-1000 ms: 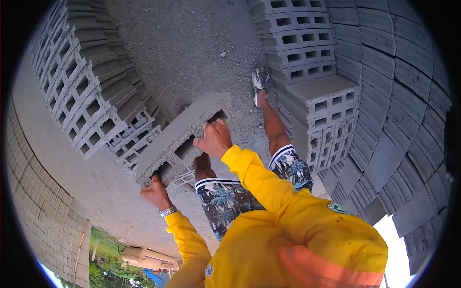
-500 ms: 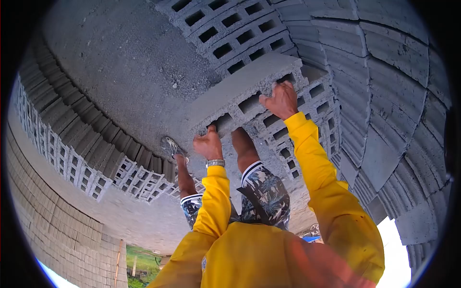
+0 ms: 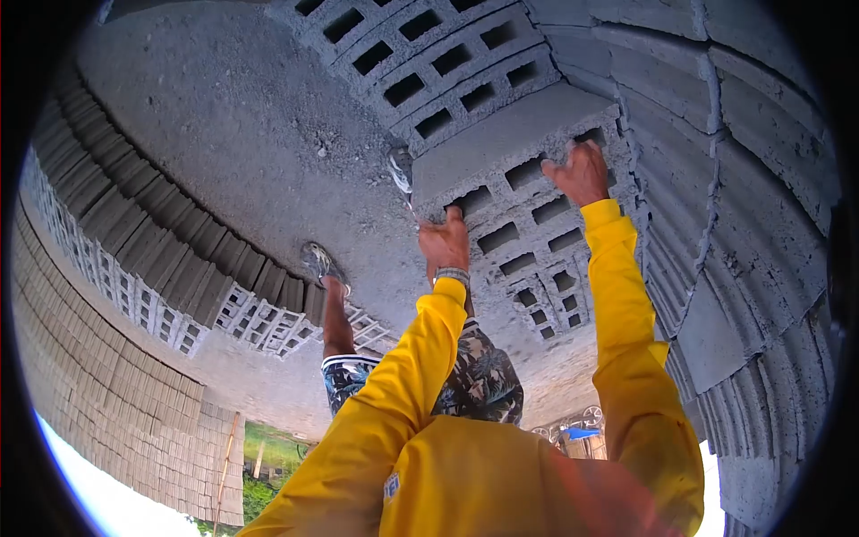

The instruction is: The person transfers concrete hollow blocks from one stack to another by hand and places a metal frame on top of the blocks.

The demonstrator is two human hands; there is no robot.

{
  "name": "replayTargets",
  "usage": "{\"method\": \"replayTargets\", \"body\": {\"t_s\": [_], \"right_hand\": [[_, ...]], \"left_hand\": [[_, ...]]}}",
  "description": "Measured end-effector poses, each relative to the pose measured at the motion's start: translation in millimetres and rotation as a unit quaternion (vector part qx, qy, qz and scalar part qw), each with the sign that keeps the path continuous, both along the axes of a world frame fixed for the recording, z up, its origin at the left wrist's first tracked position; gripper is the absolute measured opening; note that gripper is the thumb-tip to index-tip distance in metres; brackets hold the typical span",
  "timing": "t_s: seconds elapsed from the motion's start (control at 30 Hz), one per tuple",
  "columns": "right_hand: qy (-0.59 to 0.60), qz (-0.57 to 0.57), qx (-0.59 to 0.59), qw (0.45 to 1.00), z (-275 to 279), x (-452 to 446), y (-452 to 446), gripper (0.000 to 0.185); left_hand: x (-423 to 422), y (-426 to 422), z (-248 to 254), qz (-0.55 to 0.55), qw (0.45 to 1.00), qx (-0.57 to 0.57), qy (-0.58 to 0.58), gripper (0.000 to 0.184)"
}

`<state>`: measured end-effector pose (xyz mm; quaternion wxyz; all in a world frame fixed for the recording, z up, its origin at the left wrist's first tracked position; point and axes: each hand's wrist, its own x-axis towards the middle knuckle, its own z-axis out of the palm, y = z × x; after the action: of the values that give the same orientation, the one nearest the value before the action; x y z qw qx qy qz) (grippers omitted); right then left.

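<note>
Finish: my grey hollow concrete block (image 3: 519, 141), matt.
Top (image 3: 506, 132) smooth, holed face (image 3: 498, 187) rough; yellow cloth sleeves (image 3: 619, 313) matt, silver metal wristband (image 3: 451, 276) shiny.

The head camera looks steeply down from above the chest (image 3: 483, 474), its wide, round field bending straight lines. It faces the top front edge of the stack (image 3: 533, 234) from near by, with ground (image 3: 259, 170) stretching away to the left.

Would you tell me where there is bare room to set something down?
There is bare gravel between the left block row, the tall stack and the left shoe. The top of the block is bare too, but the left hand and right hand grip its edge. It is crowded by the right block wall.
</note>
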<state>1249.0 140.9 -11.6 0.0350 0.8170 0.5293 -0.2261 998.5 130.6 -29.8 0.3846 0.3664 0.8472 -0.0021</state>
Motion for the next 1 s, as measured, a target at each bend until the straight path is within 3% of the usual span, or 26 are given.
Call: {"method": "replayTargets", "body": {"t_s": [0.07,0.27,0.33,0.37,0.43,0.47,0.6,0.7,0.8,0.87,1.0], "right_hand": [[0.006,-0.006,0.004,1.0,0,1,5,0.042],[-0.009,0.016,-0.026,1.0,-2,-3,-3,0.045],[-0.053,0.059,-0.023,0.997,-1,-2,4,0.045],[-0.073,0.072,-0.068,0.992,7,-5,6,0.05],[-0.149,0.127,-0.025,0.98,24,-14,12,0.05],[-0.185,0.155,-0.007,0.97,32,-24,14,0.05],[-0.049,-0.034,-0.04,0.997,71,-96,38,0.047],[0.056,-0.072,-0.03,0.995,67,-189,49,0.043],[0.185,-0.046,-0.058,0.98,59,-357,70,0.038],[0.297,0.009,-0.078,0.952,59,-479,81,0.036],[0.431,0.128,-0.079,0.89,94,-715,101,0.03]], "left_hand": [[-4,-10,-16,0.037,0.995,0.071,-0.054,0.045],[-10,2,0,0.006,0.983,-0.157,-0.094,0.061],[-24,1,-3,-0.065,0.986,0.007,-0.153,0.07],[-36,-2,-9,-0.081,0.977,0.034,-0.195,0.072],[-66,-22,-32,-0.088,0.951,0.025,-0.296,0.074],[-86,-26,-29,-0.045,0.944,0.027,-0.325,0.069],[-209,-31,-6,0.165,0.9,-0.006,-0.403,0.05],[-365,-44,-6,0.201,0.94,0.08,-0.263,0.037],[-561,-55,15,0.263,0.946,0.166,-0.087,0.032],[-680,-52,46,0.33,0.919,0.215,0.021,0.033],[-871,-24,87,0.313,0.898,0.247,0.185,0.05]]}}
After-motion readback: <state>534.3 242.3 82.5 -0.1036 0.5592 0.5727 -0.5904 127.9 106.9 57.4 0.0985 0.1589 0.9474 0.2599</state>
